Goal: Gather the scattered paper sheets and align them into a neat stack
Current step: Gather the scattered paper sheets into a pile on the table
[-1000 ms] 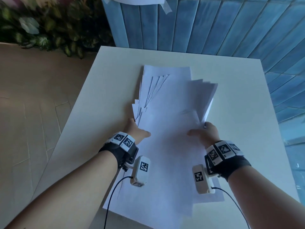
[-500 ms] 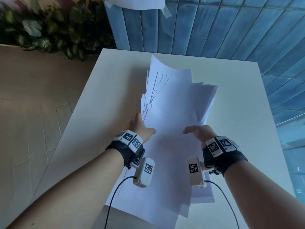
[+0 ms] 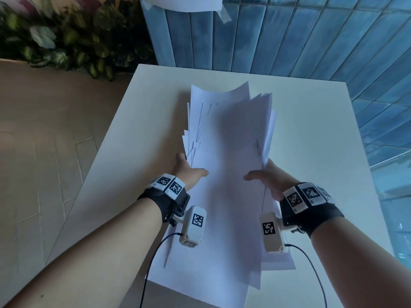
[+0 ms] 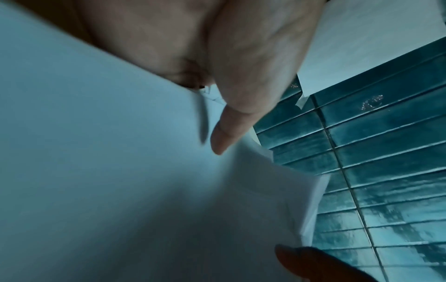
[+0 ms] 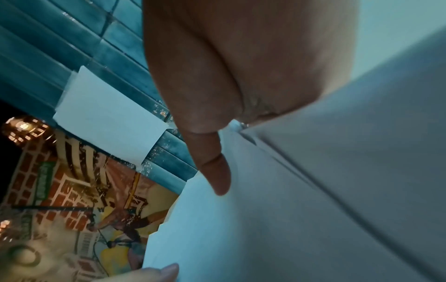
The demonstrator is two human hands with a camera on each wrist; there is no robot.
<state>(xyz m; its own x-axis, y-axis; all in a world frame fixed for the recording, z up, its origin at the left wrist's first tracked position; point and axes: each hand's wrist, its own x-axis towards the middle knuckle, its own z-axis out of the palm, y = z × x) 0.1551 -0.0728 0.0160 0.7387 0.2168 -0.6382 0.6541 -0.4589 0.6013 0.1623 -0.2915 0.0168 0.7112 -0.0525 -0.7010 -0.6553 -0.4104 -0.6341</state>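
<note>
A loose bundle of white paper sheets (image 3: 226, 174) is lifted off the white table (image 3: 311, 134), its far end curling upward and its edges fanned unevenly on both sides. My left hand (image 3: 189, 170) grips the bundle's left edge, thumb on top and fingers underneath. My right hand (image 3: 264, 174) grips the right edge the same way. In the left wrist view the thumb (image 4: 224, 133) lies on the sheets (image 4: 120, 171). In the right wrist view the thumb (image 5: 217, 171) presses the top sheet (image 5: 313, 209). The fingers below are hidden.
A blue tiled wall (image 3: 289, 36) rises behind the table, with a taped white sheet (image 3: 184, 3) on it. Leafy plants (image 3: 66, 36) and a tan tiled floor (image 3: 33, 152) lie to the left. The table drops off at its left and near edges.
Both hands have raised the bundle from lying flat on the table and drawn its sides inward. The far end now curls upward and the fanned sheets sit closer together.
</note>
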